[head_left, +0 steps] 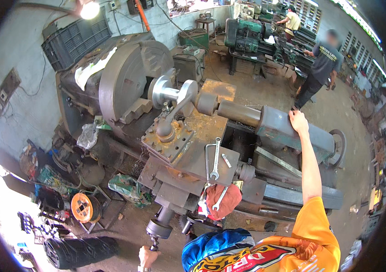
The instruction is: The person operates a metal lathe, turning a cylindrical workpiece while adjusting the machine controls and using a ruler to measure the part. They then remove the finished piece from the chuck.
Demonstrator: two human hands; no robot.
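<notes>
My left hand is closed round the crank handle at the near end of the lathe's cross slide. On top of the grey-green tailstock rests my right hand, arm outstretched, fingers laid on the metal. A shiny turned metal workpiece sits between the big chuck and the tailstock quill. Beside it stands the tool post with its clamping lever. A combination wrench and a bent hex key lie on the carriage plate.
Another wrench lies on a reddish cloth by the carriage. An orange cable reel and a black cylinder are on the floor at left. Two people, one in a dark shirt, stand near a green lathe behind.
</notes>
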